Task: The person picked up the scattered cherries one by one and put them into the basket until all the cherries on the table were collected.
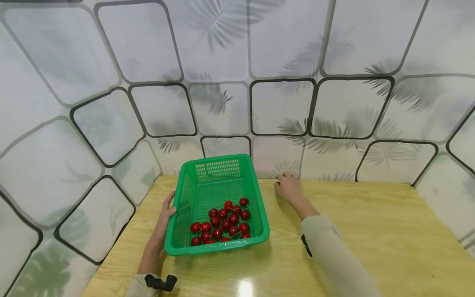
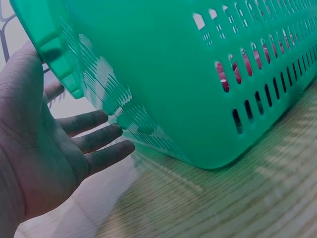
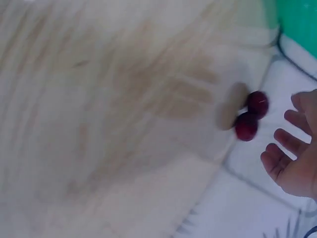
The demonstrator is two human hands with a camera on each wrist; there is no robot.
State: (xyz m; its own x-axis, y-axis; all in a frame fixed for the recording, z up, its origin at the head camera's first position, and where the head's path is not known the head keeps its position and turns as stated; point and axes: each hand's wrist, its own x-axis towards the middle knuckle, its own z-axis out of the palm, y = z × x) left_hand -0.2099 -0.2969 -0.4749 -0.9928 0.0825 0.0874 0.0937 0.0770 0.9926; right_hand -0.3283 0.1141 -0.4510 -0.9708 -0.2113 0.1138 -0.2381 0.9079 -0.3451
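A green plastic basket [image 1: 261, 218] sits on the wooden table, with many dark red cherries [image 1: 225, 224] gathered toward its near right part. At its left side, my left hand [image 1: 163, 218] has the thumb on the rim and the other fingers outside along the slotted wall [image 2: 106, 84]. Right of the basket, near the back wall, my right hand [image 1: 289, 189] reaches low over the table with loosely bent, spread fingers. Just off those fingertips in the right wrist view are two cherries [image 3: 251, 115] side by side; in the head view the hand hides them.
The wooden table [image 1: 371, 231] meets a patterned fabric wall [image 1: 282, 107] at its back edge, and more of that fabric [image 1: 48, 173] closes in the left side. Dark straps [image 1: 160, 283] circle the wrists over pale sleeves.
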